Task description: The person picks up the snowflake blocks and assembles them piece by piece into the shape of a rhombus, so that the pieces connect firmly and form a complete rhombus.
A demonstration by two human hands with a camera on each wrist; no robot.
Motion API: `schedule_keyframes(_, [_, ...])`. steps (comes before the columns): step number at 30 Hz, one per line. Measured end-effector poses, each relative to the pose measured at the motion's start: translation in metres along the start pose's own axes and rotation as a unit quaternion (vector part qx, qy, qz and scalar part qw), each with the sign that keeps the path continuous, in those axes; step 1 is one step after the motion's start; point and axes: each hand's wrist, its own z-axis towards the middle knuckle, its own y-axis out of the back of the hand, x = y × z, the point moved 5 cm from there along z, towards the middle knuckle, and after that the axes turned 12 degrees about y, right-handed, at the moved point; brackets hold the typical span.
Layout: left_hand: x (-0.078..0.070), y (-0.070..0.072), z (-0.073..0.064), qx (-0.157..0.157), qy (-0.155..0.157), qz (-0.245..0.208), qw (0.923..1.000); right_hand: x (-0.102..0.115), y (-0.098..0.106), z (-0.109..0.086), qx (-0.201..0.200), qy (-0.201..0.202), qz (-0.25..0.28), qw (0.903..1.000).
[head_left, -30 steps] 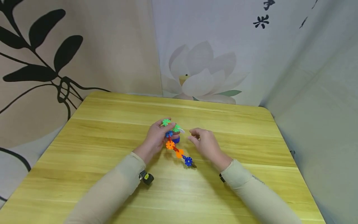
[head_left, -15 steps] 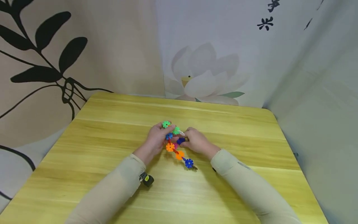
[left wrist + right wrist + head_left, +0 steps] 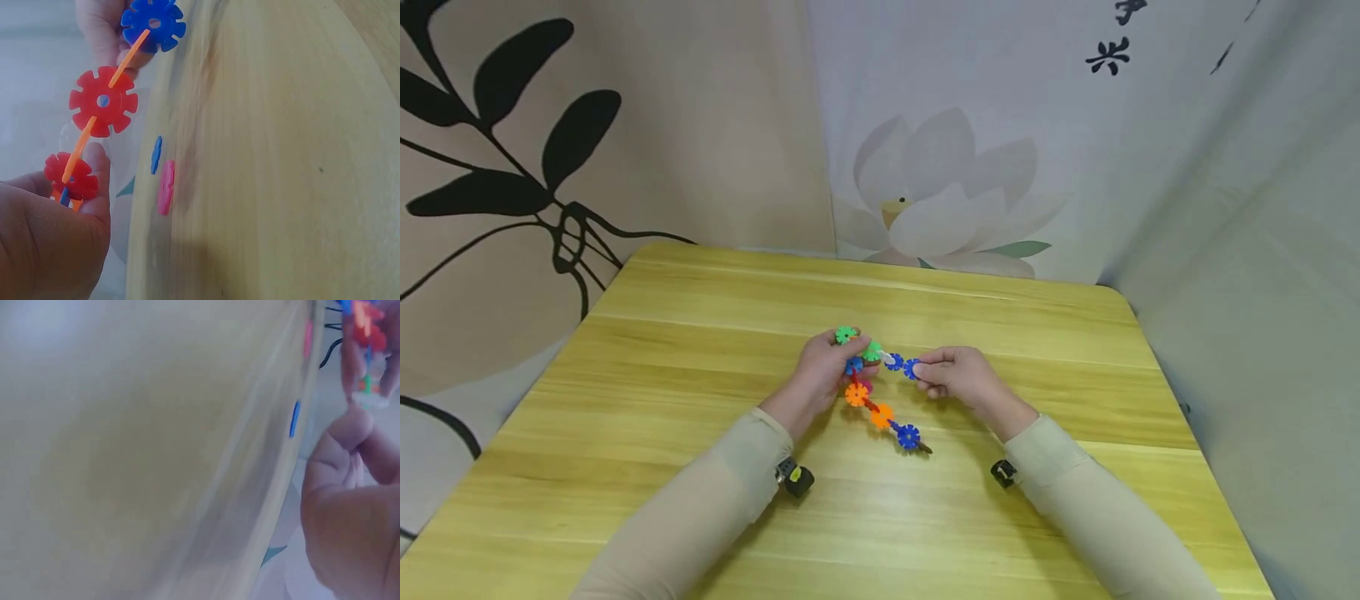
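My left hand [image 3: 822, 367] pinches a chain of slotted flower-shaped plastic discs in the head view. Two green discs [image 3: 872, 351] and a white disc [image 3: 887, 357] are at its upper end; orange discs [image 3: 857, 394] and a blue disc [image 3: 908, 437] hang towards me. In the left wrist view, red discs [image 3: 103, 101] alternate with edge-on orange ones. My right hand [image 3: 964, 377] pinches a loose blue disc [image 3: 912, 368] beside the chain's white end. Another blue disc [image 3: 894, 362] shows between them; the head view does not settle whether it touches the chain.
On the wooden table [image 3: 715, 333] lie a pink disc [image 3: 167, 187] and a blue disc [image 3: 156, 155], seen in both wrist views. A printed curtain [image 3: 737, 125] hangs behind the table's far edge, and a pale cloth [image 3: 1247, 208] along the right.
My right hand reached in beside the left hand, took a blue disc from there and drew back right with it. The left hand and chain stay almost in place.
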Motion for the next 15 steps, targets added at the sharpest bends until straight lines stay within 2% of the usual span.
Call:
schedule_keyframes(2, [0.000, -0.001, 0.000, 0.000, -0.003, 0.003, 1.0000, 0.000, -0.001, -0.003, -0.016, -0.011, 0.050, 0.9985])
schedule_keyframes(6, [0.001, -0.002, 0.001, -0.001, -0.013, 0.006, 0.9999, 0.003, -0.007, -0.007, -0.020, -0.019, 0.094, 0.9952])
schedule_keyframes(15, [-0.001, -0.005, -0.002, 0.001, -0.054, 0.023, 0.9983, 0.003, -0.011, -0.011, -0.025, -0.019, 0.139, 0.9897])
